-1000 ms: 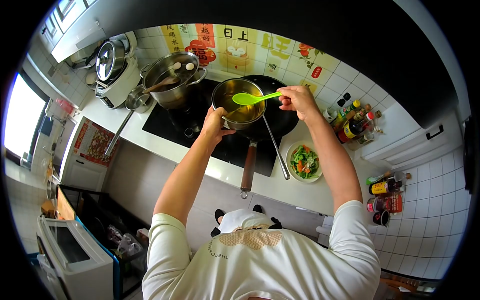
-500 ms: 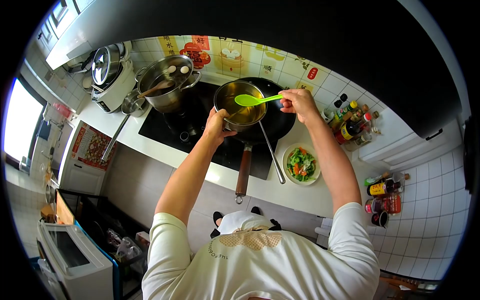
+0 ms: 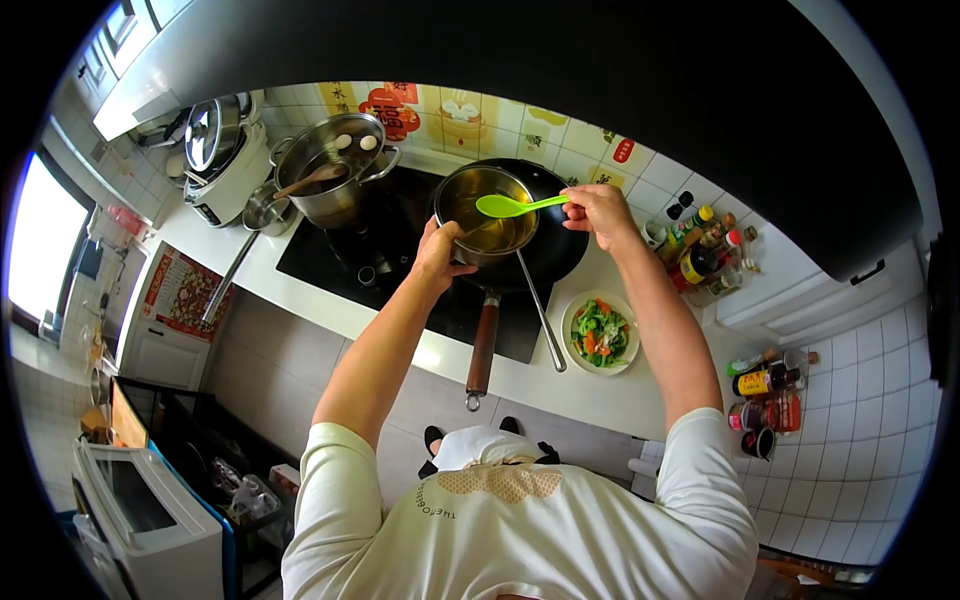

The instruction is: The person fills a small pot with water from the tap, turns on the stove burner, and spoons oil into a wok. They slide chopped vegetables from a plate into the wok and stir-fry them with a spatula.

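My left hand point(image 3: 438, 256) grips the near left rim of a steel bowl point(image 3: 490, 254) with yellowish liquid in it. My right hand point(image 3: 594, 212) pinches the handle of a bright green spoon point(image 3: 508, 206), whose head is over the bowl's opening. The bowl is above a black wok point(image 3: 562, 256) with a brown handle point(image 3: 484, 350) on the dark cooktop point(image 3: 400, 215). A long metal handle point(image 3: 541, 312) slants down to the right beside the bowl; where its upper end goes is hidden.
A steel pot point(image 3: 335, 200) holding a wooden spoon and two white eggs stands at the left, near a saucepan point(image 3: 268, 212) and a white cooker point(image 3: 228, 182). A plate of vegetables point(image 3: 601, 333) lies at the right. Bottles point(image 3: 695, 262) stand behind it.
The view has tilted and shifted, so the pot and wall tiles sit differently in it. Both hands keep their holds on bowl and spoon, with the bowl slightly further right in view.
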Tool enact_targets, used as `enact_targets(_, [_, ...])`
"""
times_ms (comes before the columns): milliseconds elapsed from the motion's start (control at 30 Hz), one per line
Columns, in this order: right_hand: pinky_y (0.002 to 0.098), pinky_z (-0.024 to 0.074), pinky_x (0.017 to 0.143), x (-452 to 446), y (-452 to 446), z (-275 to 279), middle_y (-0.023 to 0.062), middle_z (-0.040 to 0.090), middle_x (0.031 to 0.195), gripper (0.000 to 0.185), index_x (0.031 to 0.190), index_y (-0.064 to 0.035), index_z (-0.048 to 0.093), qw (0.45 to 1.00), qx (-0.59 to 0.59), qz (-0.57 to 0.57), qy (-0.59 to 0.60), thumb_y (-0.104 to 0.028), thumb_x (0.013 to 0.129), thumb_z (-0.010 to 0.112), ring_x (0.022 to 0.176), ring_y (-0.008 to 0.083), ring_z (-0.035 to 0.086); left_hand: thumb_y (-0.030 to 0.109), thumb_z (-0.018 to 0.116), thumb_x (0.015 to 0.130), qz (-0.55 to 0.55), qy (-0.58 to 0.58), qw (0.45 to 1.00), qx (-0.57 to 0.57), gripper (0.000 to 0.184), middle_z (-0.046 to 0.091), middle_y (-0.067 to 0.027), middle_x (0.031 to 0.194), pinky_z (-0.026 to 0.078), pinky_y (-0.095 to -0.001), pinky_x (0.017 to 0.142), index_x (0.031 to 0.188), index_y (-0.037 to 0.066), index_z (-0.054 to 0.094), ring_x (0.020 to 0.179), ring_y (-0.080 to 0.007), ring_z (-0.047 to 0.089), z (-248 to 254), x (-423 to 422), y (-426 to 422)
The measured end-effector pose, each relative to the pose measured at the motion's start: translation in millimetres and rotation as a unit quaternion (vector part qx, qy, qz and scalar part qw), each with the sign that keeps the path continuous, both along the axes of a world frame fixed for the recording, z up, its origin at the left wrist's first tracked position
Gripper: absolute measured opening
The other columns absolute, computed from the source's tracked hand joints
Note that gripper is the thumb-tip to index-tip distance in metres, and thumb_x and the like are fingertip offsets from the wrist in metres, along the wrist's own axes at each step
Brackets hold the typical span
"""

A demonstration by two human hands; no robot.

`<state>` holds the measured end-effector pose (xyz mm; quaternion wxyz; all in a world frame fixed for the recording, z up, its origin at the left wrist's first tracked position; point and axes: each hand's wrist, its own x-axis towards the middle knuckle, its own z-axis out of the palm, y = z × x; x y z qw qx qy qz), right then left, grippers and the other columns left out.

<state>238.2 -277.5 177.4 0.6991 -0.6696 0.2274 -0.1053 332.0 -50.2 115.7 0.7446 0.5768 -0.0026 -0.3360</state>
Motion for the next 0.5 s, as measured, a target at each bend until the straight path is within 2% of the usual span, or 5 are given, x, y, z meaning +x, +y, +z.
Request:
enact_targets(100, [0.0264, 0.0541, 0.053, -0.4, -4.2, 6.1, 0.0034, 0.056, 0.066, 0.017, 0.087, 0.0011, 0.061, 1.000, 0.003, 0.002, -0.010, -0.013, 0.079, 0.058, 0.053, 0.0086, 0.053, 0.016, 0.048, 0.068, 0.002, -0.005, 1.000, 0.001, 0.044, 0.046, -0.0116, 0.100, 0.050, -0.0482, 0.066, 0.111, 0.014, 0.038, 0.090, -0.0294, 0.050, -1.4, 1.0, -0.9])
enact_targets(167, [0.0222, 0.0520, 0.050, -1.2, -5.7, 19.5, 0.0026, 0.056, 0.067, 0.019, 0.089, 0.0030, 0.061, 1.000, -0.010, -0.021, 0.007, -0.014, 0.081, 0.056, 0.053, 0.0069, 0.053, 0.016, 0.048, 0.068, 0.001, -0.008, 1.000, -0.002, 0.044, 0.046, -0.0119, 0.100, 0.050, -0.0485, 0.066, 0.111, 0.014, 0.038, 0.090, -0.0299, 0.050, -0.7, 1.5, -4.5])
enact_targets(367, [0.0212, 0.0514, 0.055, -8.7, -22.5, 45.4, 0.0017, 0.056, 0.068, 0.018, 0.086, 0.0017, 0.061, 0.999, -0.018, -0.038, -0.025, -0.015, 0.082, 0.056, 0.055, 0.0062, 0.053, 0.016, 0.048, 0.068, 0.006, 0.006, 1.000, -0.019, 0.043, 0.045, -0.0128, 0.099, 0.050, -0.0502, 0.067, 0.110, 0.012, 0.038, 0.090, -0.0311, 0.050, -2.4, 4.2, -7.4])
enact_targets(433, [0.0213, 0.0510, 0.054, -13.4, -30.5, 45.5, 0.0017, 0.056, 0.068, 0.017, 0.085, 0.0007, 0.061, 0.998, -0.022, -0.042, -0.036, -0.015, 0.082, 0.056, 0.055, 0.0064, 0.053, 0.015, 0.049, 0.069, 0.016, 0.032, 0.999, -0.006, 0.053, 0.048, -0.0089, 0.109, 0.046, -0.0503, 0.070, 0.120, 0.019, 0.036, 0.094, -0.0290, 0.051, -2.8, 3.5, -5.4])
enact_targets(500, [0.0212, 0.0506, 0.053, -17.8, -36.7, 40.9, 0.0016, 0.056, 0.067, 0.015, 0.081, -0.0008, 0.061, 0.997, -0.025, -0.057, -0.040, -0.015, 0.082, 0.056, 0.055, 0.0067, 0.052, 0.015, 0.048, 0.069, 0.016, 0.035, 0.999, -0.005, 0.052, 0.049, -0.0094, 0.109, 0.046, -0.0502, 0.070, 0.120, 0.019, 0.036, 0.094, -0.0291, 0.052, -6.3, 5.1, -2.0])
